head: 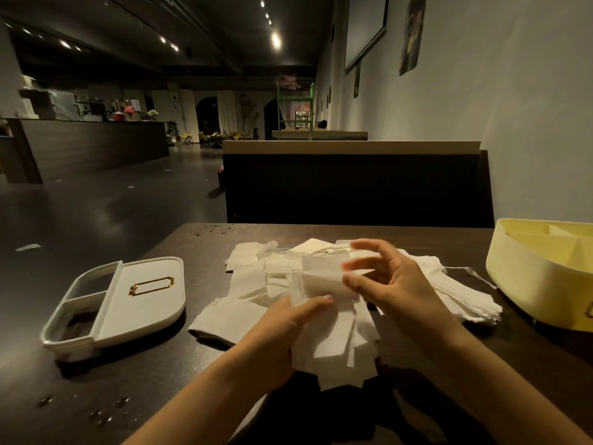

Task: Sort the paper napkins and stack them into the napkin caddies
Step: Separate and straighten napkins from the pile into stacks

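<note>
A loose heap of white paper napkins [253, 284] covers the middle of the dark table [154, 380]. My left hand [288, 329] grips a bundle of napkins [337, 345] from the left, thumb on top. My right hand [394, 290] is above that bundle with curled fingers pinching the top napkin [321, 274]; the fingertips are blurred. A white caddy [144, 297] with a gold label frame lies at the left. At the right edge stands a yellow caddy [529, 284] with inner dividers.
The table's left edge runs diagonally beside the white caddy. A dark booth backrest [353, 187] stands behind the table, and a wall is at the right. Water drops [106, 415] lie on the near left of the tabletop.
</note>
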